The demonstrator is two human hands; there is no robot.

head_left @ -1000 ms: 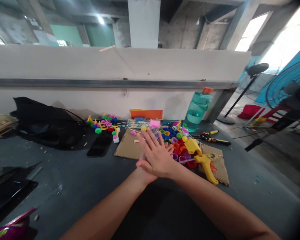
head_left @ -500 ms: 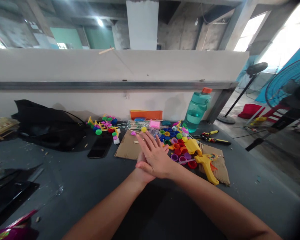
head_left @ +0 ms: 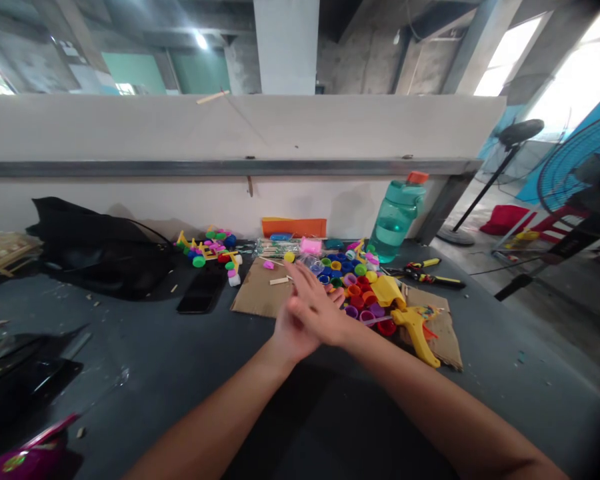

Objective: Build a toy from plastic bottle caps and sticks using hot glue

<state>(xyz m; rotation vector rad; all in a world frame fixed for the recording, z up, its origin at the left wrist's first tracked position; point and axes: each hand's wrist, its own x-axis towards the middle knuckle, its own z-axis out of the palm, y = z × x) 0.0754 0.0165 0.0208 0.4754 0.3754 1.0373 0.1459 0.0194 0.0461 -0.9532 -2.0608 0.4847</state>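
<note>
My right hand (head_left: pixel 321 313) lies across my left hand (head_left: pixel 291 333), palm against palm, above the table in front of me. The right fingers are stretched out and pressed lightly together. Under them the left hand is turned palm up, its fingertips showing past the right hand's edge. No object shows between the two. Just beyond them are a cardboard sheet (head_left: pixel 255 293) with small wooden sticks (head_left: pixel 279 281) and a heap of coloured plastic caps (head_left: pixel 356 291). A yellow glue gun (head_left: pixel 416 330) rests to the right of the caps, partly on another cardboard piece (head_left: pixel 447 337).
A teal water bottle (head_left: pixel 393 223) stands at the back right, with yellow-black pliers (head_left: pixel 430 277) nearby. On the left are a phone (head_left: pixel 200 293), a black bag (head_left: pixel 95 250) and small cap-wheeled models (head_left: pixel 210 248). A low wall (head_left: pixel 180 130) bounds the table's back.
My hands have slid against each other; the right hand has tilted more onto its edge, and more of the left palm shows. The objects on the table have stayed put.
</note>
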